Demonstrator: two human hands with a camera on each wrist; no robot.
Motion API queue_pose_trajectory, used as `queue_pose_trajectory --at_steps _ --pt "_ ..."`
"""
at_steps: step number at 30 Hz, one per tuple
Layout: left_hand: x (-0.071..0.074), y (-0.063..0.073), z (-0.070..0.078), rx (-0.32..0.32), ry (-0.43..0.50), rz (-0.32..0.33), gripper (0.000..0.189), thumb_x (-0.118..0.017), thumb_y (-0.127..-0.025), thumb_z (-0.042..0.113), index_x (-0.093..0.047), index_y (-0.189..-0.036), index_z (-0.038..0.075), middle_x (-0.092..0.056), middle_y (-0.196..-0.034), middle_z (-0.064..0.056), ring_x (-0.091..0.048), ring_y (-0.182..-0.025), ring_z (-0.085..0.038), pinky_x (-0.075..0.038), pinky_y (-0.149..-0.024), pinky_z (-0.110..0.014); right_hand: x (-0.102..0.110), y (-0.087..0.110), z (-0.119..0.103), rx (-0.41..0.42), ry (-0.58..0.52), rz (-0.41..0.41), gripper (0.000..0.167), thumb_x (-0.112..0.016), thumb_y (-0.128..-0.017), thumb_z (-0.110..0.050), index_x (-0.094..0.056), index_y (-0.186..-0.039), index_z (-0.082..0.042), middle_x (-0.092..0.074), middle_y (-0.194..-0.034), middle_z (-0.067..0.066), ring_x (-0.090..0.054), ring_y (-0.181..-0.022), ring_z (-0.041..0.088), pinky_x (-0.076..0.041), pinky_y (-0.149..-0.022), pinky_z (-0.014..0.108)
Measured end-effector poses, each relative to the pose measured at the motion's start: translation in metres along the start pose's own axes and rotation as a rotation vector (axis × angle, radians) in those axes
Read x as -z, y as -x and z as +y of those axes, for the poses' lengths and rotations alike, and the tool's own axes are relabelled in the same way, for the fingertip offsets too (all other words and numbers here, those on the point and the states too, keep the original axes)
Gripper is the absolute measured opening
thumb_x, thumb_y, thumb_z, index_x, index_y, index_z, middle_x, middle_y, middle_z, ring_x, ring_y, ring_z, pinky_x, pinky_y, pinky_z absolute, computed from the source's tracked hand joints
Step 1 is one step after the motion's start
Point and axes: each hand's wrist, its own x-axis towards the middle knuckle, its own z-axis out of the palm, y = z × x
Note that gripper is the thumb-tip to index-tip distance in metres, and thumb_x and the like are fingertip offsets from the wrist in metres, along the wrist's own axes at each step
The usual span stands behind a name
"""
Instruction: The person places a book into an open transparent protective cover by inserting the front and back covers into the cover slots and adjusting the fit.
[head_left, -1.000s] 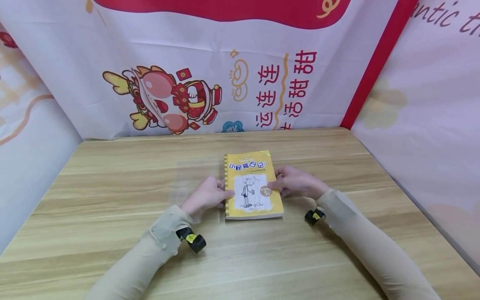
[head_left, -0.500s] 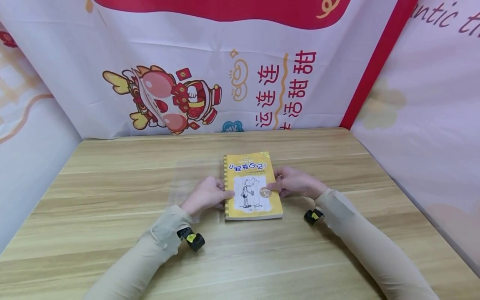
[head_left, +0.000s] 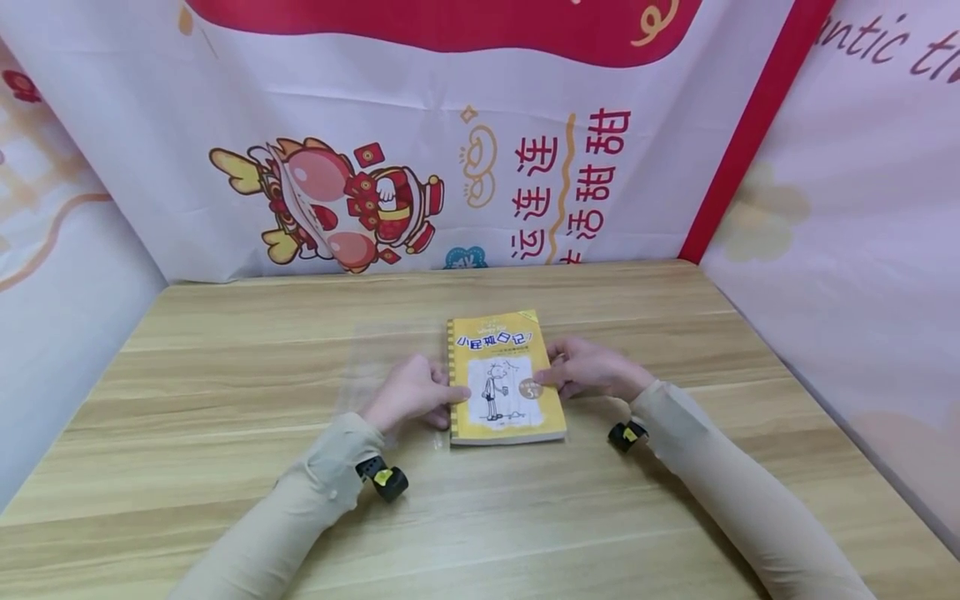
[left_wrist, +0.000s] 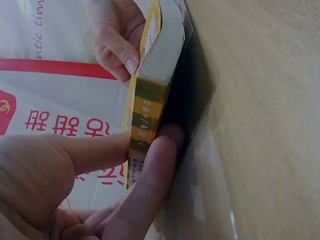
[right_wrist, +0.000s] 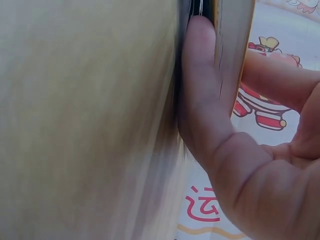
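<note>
A yellow paperback book (head_left: 504,379) with a cartoon boy on its cover lies between my two hands, over the table. My left hand (head_left: 411,390) pinches its spine edge, thumb on the cover and a finger underneath, as the left wrist view shows at the spine (left_wrist: 146,112). My right hand (head_left: 596,368) pinches the opposite edge, with its thumb on the cover and a finger (right_wrist: 202,75) under the pages. A clear plastic book cover (head_left: 367,354) spreads out to the left of the book and beneath my left hand; how far it runs under the book is hidden.
The wood-grain table (head_left: 225,417) extends all round the book. Behind it hangs a printed white cloth (head_left: 360,108) with red lettering and a cartoon figure. More printed cloth (head_left: 847,208) closes off the right side. Each wrist wears a small black camera (head_left: 384,479).
The book has shifted slightly toward me, its far edge dropping a little in the head view. Both hands keep their hold on it. The head view has tilted slightly.
</note>
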Motion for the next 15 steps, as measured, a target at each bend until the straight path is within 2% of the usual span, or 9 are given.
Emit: queue_pose_trajectory --at_steps 4,9,15 --pt "0.0002 -0.0003 0.0009 0.012 -0.035 0.004 0.019 -0.079 -0.084 0.016 -0.068 -0.083 0.001 -0.071 -0.079 -0.01 -0.067 -0.06 -0.023 -0.058 -0.057 -0.031 -0.0005 0.0005 0.0 0.005 0.004 0.011 0.042 -0.072 -0.089 -0.01 -0.053 -0.124 0.004 -0.067 -0.106 0.02 -0.068 -0.089 0.032 -0.058 -0.075 0.042" --pt "0.0004 0.0003 0.0014 0.031 -0.068 0.012 0.02 -0.081 -0.083 0.018 -0.069 -0.081 0.002 -0.07 -0.076 -0.011 -0.067 -0.058 -0.022 -0.058 -0.055 -0.03 -0.0015 -0.0001 0.0003 0.013 0.007 0.03 0.048 -0.074 -0.088 -0.011 -0.054 -0.129 0.002 -0.068 -0.104 0.02 -0.069 -0.089 0.034 -0.058 -0.075 0.044" --pt "-0.0004 0.0015 0.0022 0.014 -0.098 0.032 0.023 -0.081 -0.082 0.017 -0.066 -0.08 0.0 -0.069 -0.073 -0.013 -0.067 -0.056 -0.022 -0.058 -0.054 -0.032 -0.0038 -0.0007 0.0001 0.016 0.069 0.072 0.038 -0.078 -0.085 -0.013 -0.06 -0.115 0.002 -0.07 -0.098 0.018 -0.07 -0.084 0.032 -0.059 -0.072 0.042"
